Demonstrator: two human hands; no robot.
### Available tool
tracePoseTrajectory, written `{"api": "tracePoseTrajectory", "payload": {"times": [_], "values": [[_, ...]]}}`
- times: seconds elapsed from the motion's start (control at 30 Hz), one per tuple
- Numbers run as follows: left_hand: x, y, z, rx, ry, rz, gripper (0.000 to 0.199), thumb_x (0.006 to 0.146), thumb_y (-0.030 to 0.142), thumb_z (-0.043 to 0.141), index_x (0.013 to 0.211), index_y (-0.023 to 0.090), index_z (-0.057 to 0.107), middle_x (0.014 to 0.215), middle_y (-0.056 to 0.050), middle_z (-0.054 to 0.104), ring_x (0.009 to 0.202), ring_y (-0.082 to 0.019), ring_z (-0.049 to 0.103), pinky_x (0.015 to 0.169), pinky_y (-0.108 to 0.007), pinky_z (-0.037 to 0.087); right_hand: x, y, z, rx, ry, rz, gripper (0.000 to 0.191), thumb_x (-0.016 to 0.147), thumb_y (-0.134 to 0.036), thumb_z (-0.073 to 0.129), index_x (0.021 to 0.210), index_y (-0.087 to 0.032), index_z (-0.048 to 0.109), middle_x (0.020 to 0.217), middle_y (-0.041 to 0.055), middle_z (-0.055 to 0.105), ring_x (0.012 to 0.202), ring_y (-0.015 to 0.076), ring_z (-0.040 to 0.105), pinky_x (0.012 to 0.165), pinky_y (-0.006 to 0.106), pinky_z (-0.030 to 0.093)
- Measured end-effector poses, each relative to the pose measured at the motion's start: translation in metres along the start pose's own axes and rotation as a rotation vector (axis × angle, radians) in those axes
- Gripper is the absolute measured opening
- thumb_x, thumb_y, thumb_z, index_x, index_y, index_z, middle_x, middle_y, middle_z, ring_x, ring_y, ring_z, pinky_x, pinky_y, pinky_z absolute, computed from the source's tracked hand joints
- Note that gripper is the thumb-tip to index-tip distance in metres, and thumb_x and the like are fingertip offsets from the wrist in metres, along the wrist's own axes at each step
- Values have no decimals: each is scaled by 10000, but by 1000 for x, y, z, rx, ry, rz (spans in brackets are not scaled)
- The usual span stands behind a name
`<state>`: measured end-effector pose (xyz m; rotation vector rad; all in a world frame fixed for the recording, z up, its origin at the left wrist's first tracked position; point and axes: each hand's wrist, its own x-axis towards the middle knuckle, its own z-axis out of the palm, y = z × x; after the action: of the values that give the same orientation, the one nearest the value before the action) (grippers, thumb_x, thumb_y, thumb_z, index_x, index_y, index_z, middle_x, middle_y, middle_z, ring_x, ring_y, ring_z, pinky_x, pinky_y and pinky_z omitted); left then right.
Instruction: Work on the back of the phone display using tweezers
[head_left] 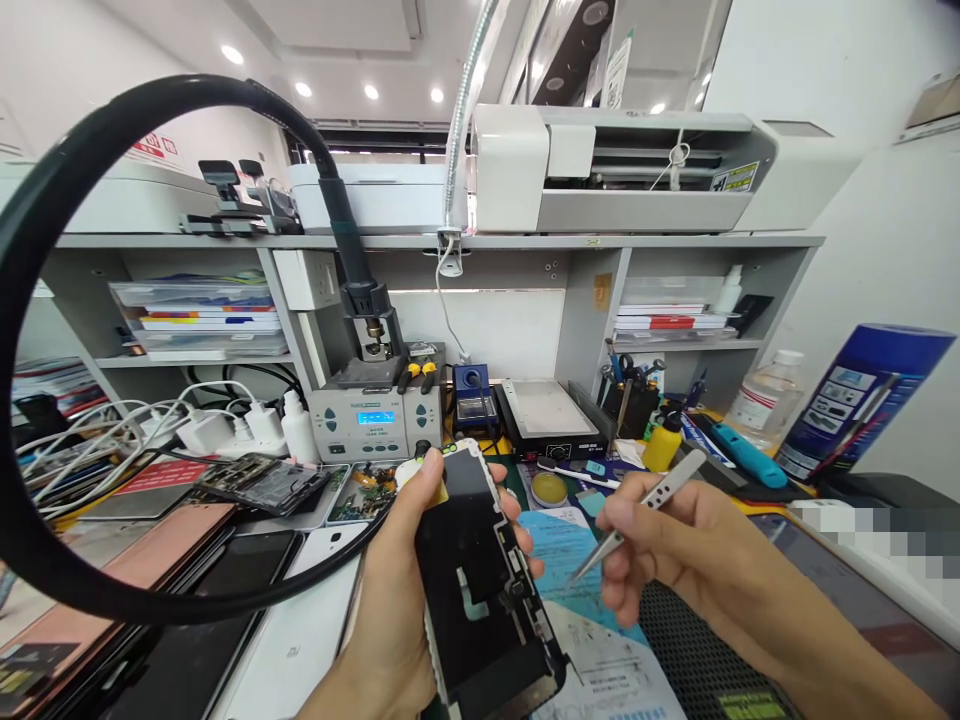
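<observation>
My left hand (401, 560) is closed around an opened phone screen assembly (480, 570), its dark inner side facing me and tilted. Small metal brackets and a flex cable run along its right edge, and a pale strip sits near its middle. To the right, my right hand (667, 540) pinches a pair of metal tweezers (637, 510), tips pointing down and left. The tips are apart from the phone part, over a blue and white printed sheet (600, 640) on the bench.
A black hose (97, 610) loops across the left, joined to a hot air station (375, 425). Several phones (292, 610) lie at left. Behind stand a soldering station (474, 400), a heating plate (551, 410), a yellow bottle (661, 443) and a blue spray can (862, 400).
</observation>
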<state>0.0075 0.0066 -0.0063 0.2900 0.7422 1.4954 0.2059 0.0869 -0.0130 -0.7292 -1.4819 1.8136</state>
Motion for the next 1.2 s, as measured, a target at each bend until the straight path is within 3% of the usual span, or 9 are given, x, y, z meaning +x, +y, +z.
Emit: {"api": "tracePoseTrajectory", "payload": {"times": [0.1, 0.2, 0.27, 0.4, 0.6, 0.77, 0.93, 1.03, 1.2], "values": [[5, 0, -5, 7, -58, -43, 464, 915, 554, 549, 1034, 127, 687, 824, -70, 656, 628, -190, 656, 629, -324, 558, 2, -4, -11, -5, 32, 12, 429, 948, -539, 688, 722, -175, 674, 537, -16, 619, 477, 143, 644, 442, 239, 562], [11, -1, -8, 50, -77, -90, 476, 896, 576, 581, 1022, 130, 692, 798, -64, 667, 632, -207, 673, 627, -324, 550, 8, -7, -21, -78, 16, 18, 528, 962, -585, 640, 641, -166, 639, 591, 2, 601, 557, 143, 637, 545, 255, 577], [14, -3, -9, 95, -78, -127, 501, 877, 604, 621, 1064, 144, 694, 810, -59, 684, 644, -204, 685, 626, -311, 546, 11, -8, -24, -132, -8, 44, 494, 945, -587, 670, 693, -162, 657, 613, -23, 557, 552, 119, 577, 590, 266, 582], [16, -5, -9, 178, -87, -208, 651, 830, 724, 626, 1117, 144, 693, 770, -117, 709, 642, -231, 703, 633, -303, 545, 15, -8, -18, -233, -97, 112, 386, 931, -559, 708, 889, -176, 709, 547, -111, 353, 455, 77, 329, 437, 193, 438], [12, -6, -3, 200, -55, -231, 596, 887, 708, 546, 1125, 184, 702, 706, -97, 716, 536, -176, 670, 535, -247, 516, 17, -4, 7, -327, -241, 139, 313, 894, -451, 780, 814, -151, 741, 760, 28, 743, 459, 50, 313, 409, 195, 237], [12, -9, -3, 199, -32, -254, 605, 854, 732, 589, 1138, 210, 702, 732, -76, 722, 615, -199, 716, 570, -244, 516, 17, 5, 11, -308, -201, 137, 256, 884, -390, 785, 768, -169, 725, 680, -4, 750, 430, 51, 227, 418, 239, 141], [13, -12, -6, 188, -63, -290, 596, 827, 716, 636, 1137, 211, 700, 787, -83, 731, 702, -246, 742, 671, -324, 573, 15, 12, 15, -256, -169, 157, 225, 836, -333, 813, 714, -172, 714, 659, 14, 747, 523, 92, 515, 447, 248, 167], [14, -12, -5, 189, -90, -274, 589, 859, 700, 599, 1134, 190, 699, 812, -99, 734, 747, -259, 746, 695, -347, 583, 18, 12, 16, -217, -125, 180, 261, 828, -346, 803, 686, -173, 669, 638, 15, 728, 465, 77, 450, 436, 253, 152], [17, -11, -6, 307, -12, -189, 448, 905, 538, 638, 1177, 184, 682, 905, -83, 757, 783, -214, 738, 732, -310, 580, 29, 8, 6, -180, 10, 167, 334, 841, -390, 781, 676, -213, 551, 430, -150, 311, 434, 66, 146, 428, 242, 130]]}}
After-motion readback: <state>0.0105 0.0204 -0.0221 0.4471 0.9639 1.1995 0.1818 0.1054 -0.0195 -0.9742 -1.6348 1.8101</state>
